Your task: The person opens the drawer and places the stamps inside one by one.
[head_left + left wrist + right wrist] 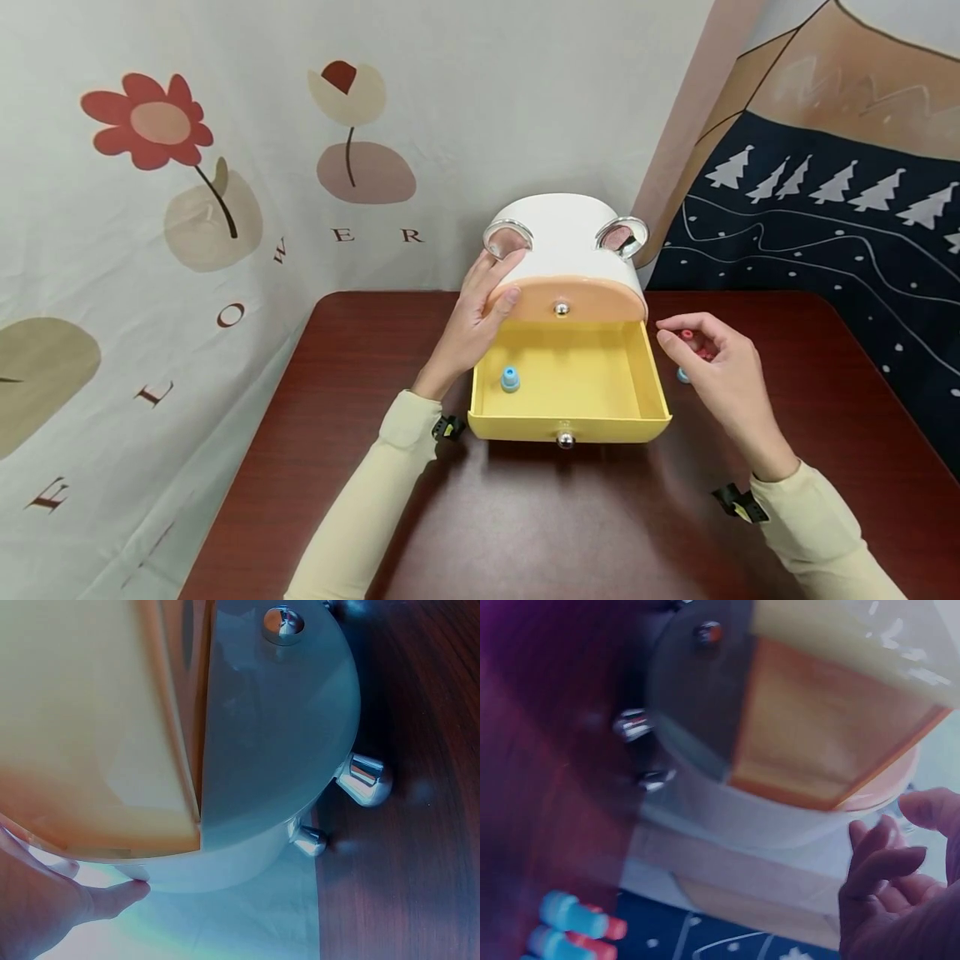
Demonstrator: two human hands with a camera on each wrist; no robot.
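A small white cabinet [564,223] with two silver ear-shaped rings has its yellow drawer [600,430] pulled out. Inside the drawer, toward its left side, stands a small blue stepped plug-like piece [510,380]. My left hand [472,312] rests against the cabinet's left side, thumb by the orange upper drawer front [600,298]. To the right of the yellow drawer is my right hand [723,375], fingers loosely bent and nothing between them in the right wrist view. Red pieces [687,335] and a blue piece [682,376] show partly behind it.
In the right wrist view, several blue pieces [577,919] and red pieces [615,928] sit grouped on the dark wooden table [360,417]. The cabinet stands on short silver feet [365,780]. A printed cloth [450,100] hangs behind the table.
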